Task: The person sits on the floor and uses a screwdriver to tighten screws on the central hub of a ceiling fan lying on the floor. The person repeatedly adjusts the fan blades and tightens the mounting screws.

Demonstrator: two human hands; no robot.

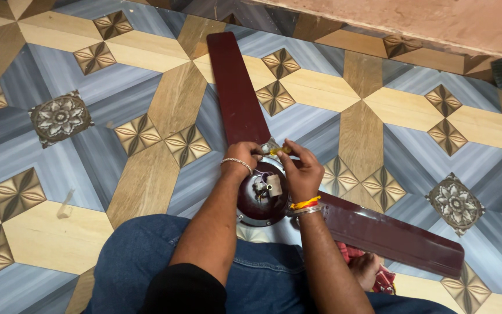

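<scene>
The dark red ceiling fan motor housing (261,200) sits on the patterned floor (59,232) right at the person's knees, and both hands meet at its far rim: the left hand (244,158) and right hand (300,171) each have their grip pinching a small yellow-tipped part (275,149). It looks slippery work; that part could spring loose and skid away, or the loose wiring block (269,186) could snag. No packages, labels or signs are visible, only two maroon blades (236,87).

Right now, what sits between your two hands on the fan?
In the head view, a small yellow-tipped part is pinched between the left hand and the right hand, just above the maroon fan's motor hub.
</scene>
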